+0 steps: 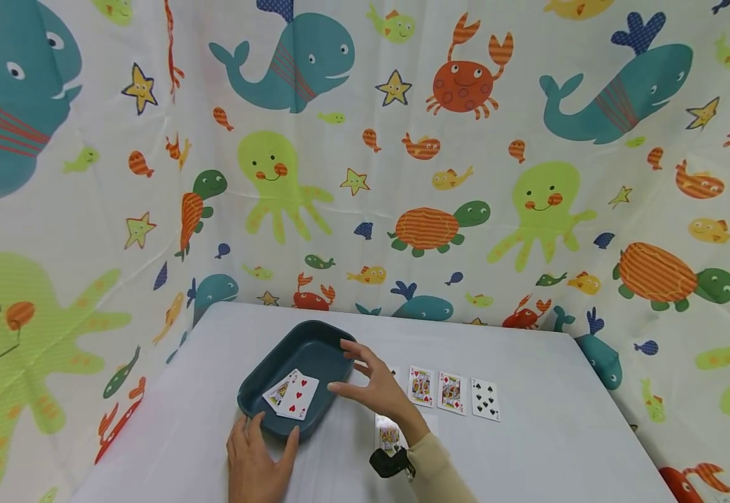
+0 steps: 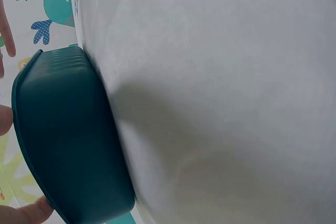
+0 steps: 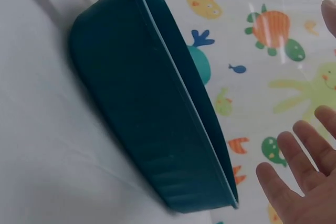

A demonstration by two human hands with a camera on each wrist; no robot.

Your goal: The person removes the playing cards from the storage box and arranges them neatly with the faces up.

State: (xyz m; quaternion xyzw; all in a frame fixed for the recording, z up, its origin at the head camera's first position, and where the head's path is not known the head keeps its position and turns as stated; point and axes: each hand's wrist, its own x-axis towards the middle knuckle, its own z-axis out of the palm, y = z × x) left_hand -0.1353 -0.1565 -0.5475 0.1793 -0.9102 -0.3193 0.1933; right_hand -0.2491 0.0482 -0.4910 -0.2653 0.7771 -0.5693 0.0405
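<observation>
A dark teal oval tray [image 1: 258, 381] stands on the white table, with a few overlapping playing cards [image 1: 296, 396] inside; the top one shows red hearts. My left hand [image 1: 259, 457] is at the tray's near end, fingers spread, with fingertips touching the rim. Over the tray's right side hovers my right hand [image 1: 374, 384], its fingers apart and nothing held. In the right wrist view, its fingers [image 3: 304, 150] are clear of the tray wall. Below the right wrist lies a face card [image 1: 389, 434], partly covered by the arm and wrist camera.
Right of the tray, a row of face-up cards includes two red face cards [image 1: 420, 385] [image 1: 451, 392] and a black spade number card [image 1: 485, 399]. Another card in that row is mostly hidden by my right hand. A sea-animal curtain [image 1: 339, 209] hangs behind the table.
</observation>
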